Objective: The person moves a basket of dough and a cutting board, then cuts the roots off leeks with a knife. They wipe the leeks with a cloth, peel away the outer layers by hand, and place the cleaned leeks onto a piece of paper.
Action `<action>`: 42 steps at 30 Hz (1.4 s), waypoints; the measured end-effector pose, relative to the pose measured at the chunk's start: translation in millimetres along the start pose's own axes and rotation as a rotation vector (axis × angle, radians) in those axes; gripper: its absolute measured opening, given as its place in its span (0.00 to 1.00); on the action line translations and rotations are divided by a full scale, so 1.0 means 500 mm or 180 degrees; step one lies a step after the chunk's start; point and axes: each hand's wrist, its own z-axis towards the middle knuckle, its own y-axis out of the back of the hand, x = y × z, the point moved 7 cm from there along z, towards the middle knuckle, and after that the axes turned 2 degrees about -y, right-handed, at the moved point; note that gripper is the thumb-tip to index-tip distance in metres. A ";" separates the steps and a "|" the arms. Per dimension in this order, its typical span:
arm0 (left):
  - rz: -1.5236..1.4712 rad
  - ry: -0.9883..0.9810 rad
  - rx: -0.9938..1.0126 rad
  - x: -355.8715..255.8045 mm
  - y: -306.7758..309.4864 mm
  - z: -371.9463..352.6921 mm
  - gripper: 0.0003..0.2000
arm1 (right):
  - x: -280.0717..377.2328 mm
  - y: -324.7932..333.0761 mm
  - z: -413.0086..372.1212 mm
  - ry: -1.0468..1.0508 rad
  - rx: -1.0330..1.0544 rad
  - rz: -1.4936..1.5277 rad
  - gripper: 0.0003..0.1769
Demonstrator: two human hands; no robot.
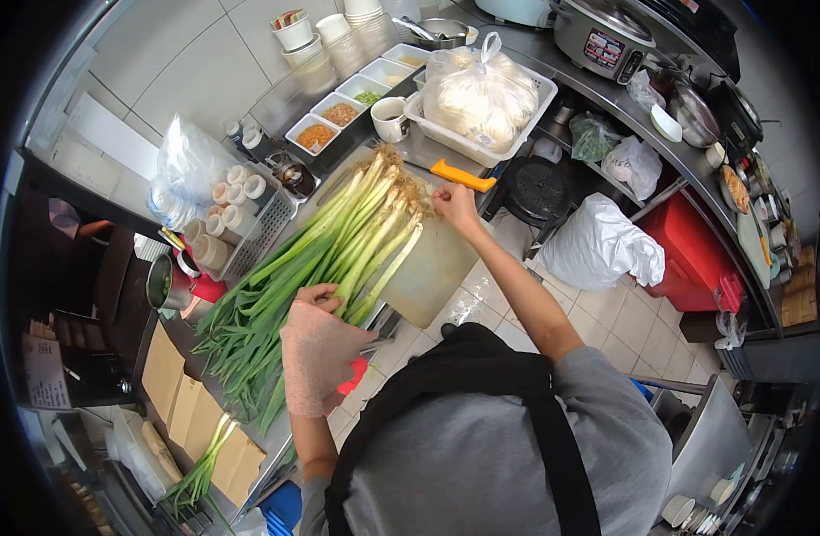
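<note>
A big pile of green onions (338,241) lies across the cutting board (432,277) and the steel counter, its roots toward the back and green leaves toward the front left. My left hand (320,308), its wrist wrapped in a pinkish cloth-like cover, has its fingers curled on the stalks at the pile's near edge. At the root end, my right hand (454,204) is closed in a pinch at the roots' right side; what it pinches is too small to make out. A knife with an orange handle (463,175) lies just behind my right hand.
Behind the board stand a tray of toppings (341,113), a white mug (390,119) and a white basket (481,147) with a bagged load. Bottles in a grey basket (265,228) stand left. Cardboard (182,397) with more green onions (204,469) lies front left.
</note>
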 end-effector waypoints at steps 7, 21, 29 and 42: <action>-0.1908 0.0600 -0.0139 0.190 -0.097 0.019 0.16 | 0.040 -0.013 -0.060 0.1090 -0.0116 -0.0687 0.08; -0.2382 0.1528 0.0316 0.176 -0.084 0.014 0.20 | 0.144 -0.026 -0.177 0.1557 -0.0025 -0.1316 0.10; -0.1567 0.0886 -0.0097 0.109 -0.043 0.001 0.22 | 0.232 -0.169 -0.351 0.0237 0.3292 0.1233 0.14; -0.1942 0.0668 -0.0523 0.152 0.072 0.017 0.11 | 0.423 -0.208 -0.455 -0.0781 0.4153 0.3141 0.14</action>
